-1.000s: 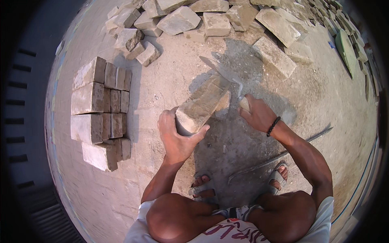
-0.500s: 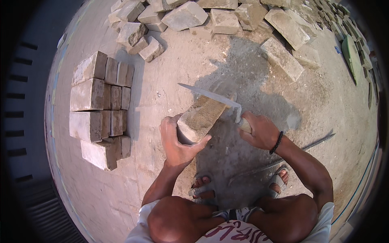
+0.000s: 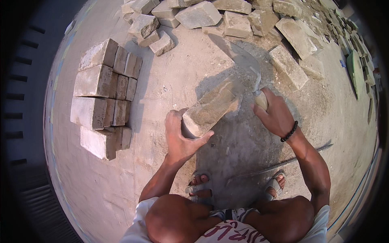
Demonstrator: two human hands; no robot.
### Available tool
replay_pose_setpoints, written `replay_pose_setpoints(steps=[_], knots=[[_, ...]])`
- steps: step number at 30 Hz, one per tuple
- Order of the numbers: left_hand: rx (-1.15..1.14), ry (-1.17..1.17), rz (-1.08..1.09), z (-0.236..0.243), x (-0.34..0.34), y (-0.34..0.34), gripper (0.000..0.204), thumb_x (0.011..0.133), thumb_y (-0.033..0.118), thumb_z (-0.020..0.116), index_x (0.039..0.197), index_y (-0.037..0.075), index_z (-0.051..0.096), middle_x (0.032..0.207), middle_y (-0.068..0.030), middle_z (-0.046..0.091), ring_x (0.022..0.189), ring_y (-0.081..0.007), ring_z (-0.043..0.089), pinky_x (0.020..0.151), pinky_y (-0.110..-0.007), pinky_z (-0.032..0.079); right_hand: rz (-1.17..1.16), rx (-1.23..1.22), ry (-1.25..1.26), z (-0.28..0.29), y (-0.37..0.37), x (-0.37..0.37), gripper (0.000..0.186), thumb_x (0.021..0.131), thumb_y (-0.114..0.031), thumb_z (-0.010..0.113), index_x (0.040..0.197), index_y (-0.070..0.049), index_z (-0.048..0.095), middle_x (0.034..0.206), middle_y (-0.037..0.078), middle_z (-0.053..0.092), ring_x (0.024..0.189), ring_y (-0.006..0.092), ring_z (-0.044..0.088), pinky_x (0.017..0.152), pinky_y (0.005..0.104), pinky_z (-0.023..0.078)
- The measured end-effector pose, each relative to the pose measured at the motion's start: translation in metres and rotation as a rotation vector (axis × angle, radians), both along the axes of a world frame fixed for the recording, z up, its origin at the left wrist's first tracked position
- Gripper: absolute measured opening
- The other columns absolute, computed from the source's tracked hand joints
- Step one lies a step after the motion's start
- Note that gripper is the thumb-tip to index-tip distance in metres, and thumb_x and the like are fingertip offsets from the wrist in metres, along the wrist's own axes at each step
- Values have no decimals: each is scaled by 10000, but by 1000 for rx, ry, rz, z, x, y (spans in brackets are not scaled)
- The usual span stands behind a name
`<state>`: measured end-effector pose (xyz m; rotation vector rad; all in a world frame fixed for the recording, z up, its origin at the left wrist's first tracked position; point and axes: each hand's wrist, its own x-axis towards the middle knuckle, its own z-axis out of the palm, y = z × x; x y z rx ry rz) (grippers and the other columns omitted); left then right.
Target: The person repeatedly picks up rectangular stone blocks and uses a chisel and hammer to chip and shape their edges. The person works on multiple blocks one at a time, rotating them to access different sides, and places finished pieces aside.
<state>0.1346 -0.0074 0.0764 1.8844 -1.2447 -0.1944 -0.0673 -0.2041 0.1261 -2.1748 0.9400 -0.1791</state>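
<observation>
Left hand (image 3: 181, 139) grips the stone block (image 3: 210, 108), slanting up-right toward the right hand (image 3: 275, 115), whose fingers seemingly clasp a blade (image 3: 243, 60).

The stone block (image 3: 210, 108) is a long, rough, sandy-grey brick. It is tilted, its near end lifted and gripped by the left hand (image 3: 181, 137), its far end going down toward the dusty ground (image 3: 170, 81), in the middle of the grey dust patch. The blade tool (image 3: 243, 60) is wide, flat and grey, with a pale wooden handle. The right hand (image 3: 275, 115) holds it raised, the blade pointing away, just beside the block's far end.
</observation>
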Motion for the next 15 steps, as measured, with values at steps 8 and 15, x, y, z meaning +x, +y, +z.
replay_pose_setpoints(steps=[8,15], knots=[[-25,-20,-9,11,-10,-13,740,587,333,914,1143,2,555,1002,-154,520,941,-338,518,857,-444,407,48,69,-74,-11,2,-18,423,902,-312,632,1111,46,548,824,248,654,786,382,672,727,439,505],[-2,-26,-1,8,-13,-8,752,585,340,907,1149,-5,552,991,-151,531,945,-339,522,870,-454,396,35,142,3,-8,-2,-7,425,914,-322,617,1107,53,560,869,251,662,820,385,670,781,431,510]])
